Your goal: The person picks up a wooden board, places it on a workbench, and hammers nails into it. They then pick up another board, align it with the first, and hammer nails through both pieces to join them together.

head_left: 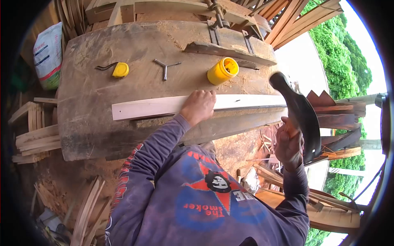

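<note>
My left hand (199, 107) is closed over a long pale wooden plank (152, 105), pressing it to the worktable near its middle. A small dark nail (237, 100) sticks out of the plank to the right of that hand, and a dark spot marks its left end. Raised at the right, close to the camera, is a black claw hammer (301, 108). My right hand (289, 143) grips its handle, which is mostly hidden behind the head and fingers. Beyond the plank stands a tilted yellow tub (217, 74) with small dark bits inside.
On the worktable (86, 88) lie a yellow tape measure (120, 70) and a Y-shaped socket wrench (166, 68). A toothed saw blade (248, 64) shows beside a wooden fence (227, 54). Stacked timber (39, 139) and a white sack (48, 55) stand left.
</note>
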A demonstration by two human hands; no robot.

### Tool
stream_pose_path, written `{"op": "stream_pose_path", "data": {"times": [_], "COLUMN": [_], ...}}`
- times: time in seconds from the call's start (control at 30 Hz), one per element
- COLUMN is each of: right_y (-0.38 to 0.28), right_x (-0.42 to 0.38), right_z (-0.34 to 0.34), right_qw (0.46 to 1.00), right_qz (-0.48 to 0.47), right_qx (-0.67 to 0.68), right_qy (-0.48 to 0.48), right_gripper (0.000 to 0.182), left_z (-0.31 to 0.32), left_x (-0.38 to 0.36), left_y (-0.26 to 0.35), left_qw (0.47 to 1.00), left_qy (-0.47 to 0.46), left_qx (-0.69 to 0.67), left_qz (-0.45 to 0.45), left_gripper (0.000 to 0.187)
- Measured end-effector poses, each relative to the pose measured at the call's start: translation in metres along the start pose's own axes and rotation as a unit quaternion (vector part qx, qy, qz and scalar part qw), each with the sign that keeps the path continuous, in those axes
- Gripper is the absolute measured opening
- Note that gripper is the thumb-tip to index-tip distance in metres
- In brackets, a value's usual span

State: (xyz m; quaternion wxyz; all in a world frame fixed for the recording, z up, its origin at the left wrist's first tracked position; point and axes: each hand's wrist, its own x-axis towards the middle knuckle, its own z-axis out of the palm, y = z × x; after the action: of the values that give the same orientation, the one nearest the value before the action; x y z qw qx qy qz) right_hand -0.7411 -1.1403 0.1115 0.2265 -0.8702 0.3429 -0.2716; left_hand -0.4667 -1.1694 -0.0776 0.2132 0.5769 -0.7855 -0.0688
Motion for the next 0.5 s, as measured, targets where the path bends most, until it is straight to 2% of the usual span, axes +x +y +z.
{"op": "stream_pose_path", "data": {"times": [0.03, 0.07, 0.1, 0.13, 0.2, 0.27, 0.3, 0.33, 0.37, 0.43, 0.47, 0.5], "right_y": [0.018, 0.033, -0.007, 0.018, 0.04, -0.003, -0.005, -0.016, -0.021, -0.025, -0.018, -0.003], "right_x": [-0.008, -0.009, 0.033, 0.017, 0.011, 0.035, 0.032, 0.033, 0.033, 0.033, 0.031, 0.026], "right_z": [0.0, -0.001, 0.017, 0.025, 0.023, 0.013, 0.009, 0.002, -0.002, -0.007, -0.003, 0.004], "right_qw": [0.987, 0.946, 0.92, 0.947, 0.925, 0.913, 0.942, 0.948, 0.948, 0.976, 0.976, 0.963], "right_qz": [-0.048, -0.097, -0.195, 0.143, 0.178, 0.259, 0.209, 0.204, 0.208, -0.018, -0.016, -0.067], "right_qx": [-0.139, -0.277, -0.318, -0.21, -0.242, -0.226, -0.22, -0.229, -0.226, -0.206, -0.206, -0.259], "right_qy": [-0.069, -0.136, -0.124, -0.195, -0.234, -0.218, -0.144, -0.082, -0.081, 0.062, 0.063, 0.003], "right_gripper": [0.041, 0.045, 0.03, 0.024, 0.016, 0.024, 0.024, 0.021, 0.021, 0.015, 0.015, 0.022], "left_z": [-0.004, -0.003, -0.003, -0.003, 0.004, 0.001, -0.001, -0.002, 0.0, -0.002, -0.003, -0.003], "left_x": [0.0, -0.002, -0.003, -0.002, -0.002, 0.011, 0.011, 0.012, 0.012, 0.012, 0.012, 0.01], "left_y": [0.002, 0.002, 0.003, 0.002, 0.009, 0.009, 0.009, 0.007, 0.007, 0.007, 0.007, 0.007], "left_qw": [1.0, 1.0, 1.0, 1.0, 1.0, 1.0, 0.999, 0.997, 0.997, 0.997, 0.997, 0.997], "left_qy": [-0.017, -0.021, -0.006, 0.01, -0.005, -0.006, -0.032, -0.058, -0.042, -0.052, -0.056, -0.056], "left_qx": [0.009, 0.006, 0.004, 0.004, 0.006, 0.01, -0.022, -0.049, -0.05, -0.048, -0.047, -0.047], "left_qz": [-0.005, -0.002, 0.005, 0.014, 0.014, -0.008, -0.018, -0.03, -0.032, -0.027, -0.024, -0.022], "left_gripper": [0.027, 0.027, 0.026, 0.025, 0.023, 0.022, 0.026, 0.031, 0.031, 0.032, 0.034, 0.034]}}
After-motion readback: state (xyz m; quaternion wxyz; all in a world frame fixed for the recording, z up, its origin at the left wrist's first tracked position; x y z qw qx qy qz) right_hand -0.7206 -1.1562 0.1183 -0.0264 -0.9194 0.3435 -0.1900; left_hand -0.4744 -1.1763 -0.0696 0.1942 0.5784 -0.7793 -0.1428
